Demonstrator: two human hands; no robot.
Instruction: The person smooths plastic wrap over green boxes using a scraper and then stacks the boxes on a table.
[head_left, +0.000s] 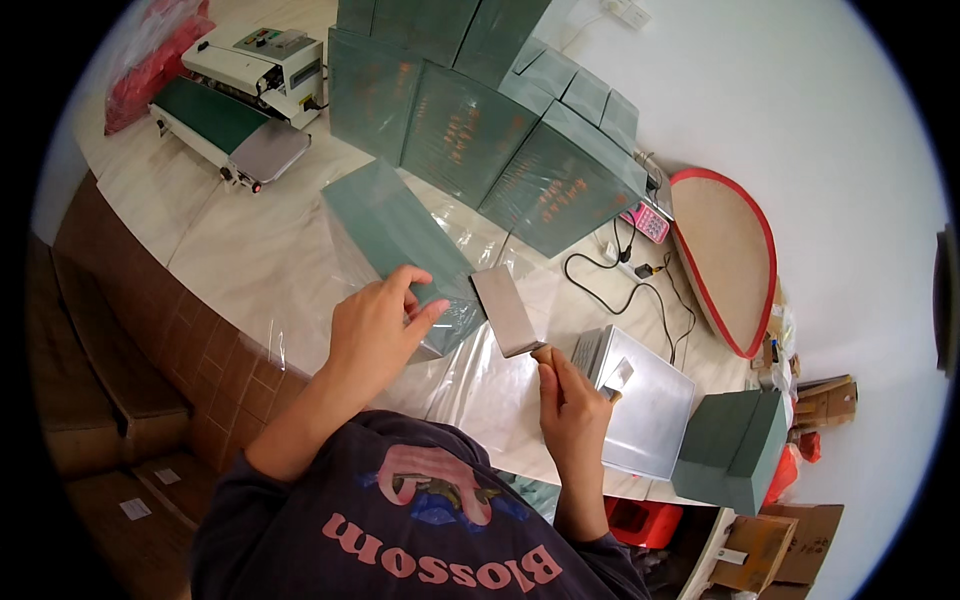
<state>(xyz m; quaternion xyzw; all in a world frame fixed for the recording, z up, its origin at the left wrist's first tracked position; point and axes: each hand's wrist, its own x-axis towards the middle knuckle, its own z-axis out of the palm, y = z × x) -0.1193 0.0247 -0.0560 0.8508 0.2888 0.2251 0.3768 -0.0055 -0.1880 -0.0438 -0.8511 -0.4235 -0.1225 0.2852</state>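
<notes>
My left hand (375, 322) is over the near end of a long green box (405, 225) covered in clear plastic film, thumb and fingers apart; whether the fingertips touch the film I cannot tell. In my right hand (574, 405) is the wooden handle of a flat metal-bladed tool (507, 310), perhaps a scraper. Its broad rectangular blade lies at the right side of the box's near end. Loose clear film (480, 382) spreads over the marble-patterned table (225, 225) below the box.
Stacked film-wrapped green boxes (465, 135) stand behind. A band sealing machine (255, 82) is at the back left. To the right are a metal-topped device (649, 405), black cables (600, 300), a pink calculator (649, 222), a red-rimmed board (724, 255) and another green box (731, 450).
</notes>
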